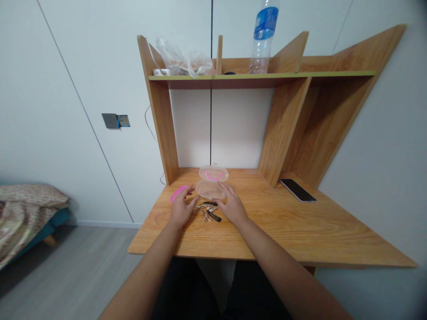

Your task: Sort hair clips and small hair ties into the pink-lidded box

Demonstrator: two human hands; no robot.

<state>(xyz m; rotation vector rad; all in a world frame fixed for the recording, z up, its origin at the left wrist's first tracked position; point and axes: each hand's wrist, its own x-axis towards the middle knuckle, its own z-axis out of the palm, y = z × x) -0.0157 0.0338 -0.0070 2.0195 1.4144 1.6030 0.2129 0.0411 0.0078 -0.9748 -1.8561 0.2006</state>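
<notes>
A clear oval plastic box stands on the desk with its lid raised behind it; a pink handle shows on the lid. My right hand grips the box's right end, thumb at the front and fingers over the side. My left hand is open beside the box's left end, thumb and fingers apart. A pink oval piece lies partly behind my left hand. Between my hands, in front of the box, is a loose pile of hair clips, including black ones; its small pieces are hard to tell apart.
A phone lies on the wooden desk at the right. Above the desk, the shelf holds a plastic bottle and a clear plastic bag. Part of a bed is at the far left.
</notes>
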